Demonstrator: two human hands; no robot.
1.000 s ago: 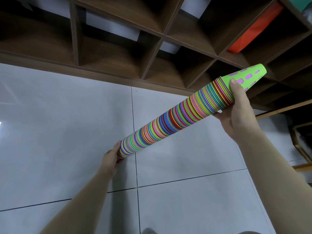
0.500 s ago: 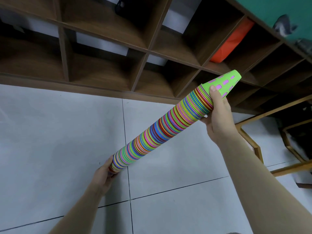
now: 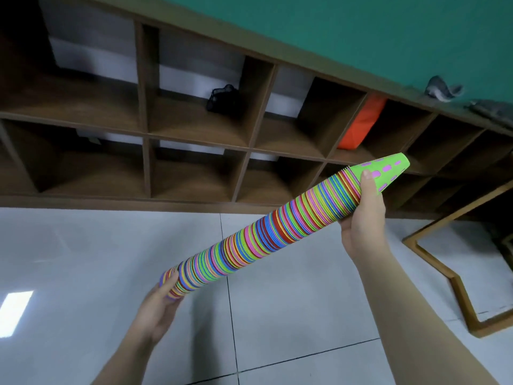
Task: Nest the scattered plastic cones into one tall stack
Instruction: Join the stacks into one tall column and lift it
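- Head view: a long stack of nested plastic cones [image 3: 266, 229], striped in many colours, runs slantwise from the lower centre of the frame up to the right, held in the air above the tiled floor [image 3: 83, 259].
- The green top cone [image 3: 384, 169] with pink slots forms the upper right end.
- The right hand [image 3: 363, 218] grips the stack near that end, thumb laid over the rims and onto the green cone, fingers curled beneath.
- The left hand [image 3: 158, 307] cups the lower end, its fingers wrapped round the base rims.
- A wooden cubby shelf [image 3: 144, 129] fills the upper frame; one compartment holds a black object [image 3: 222, 100], another an orange item [image 3: 361, 126].
- A green wall [image 3: 333, 29] stands above the shelf.
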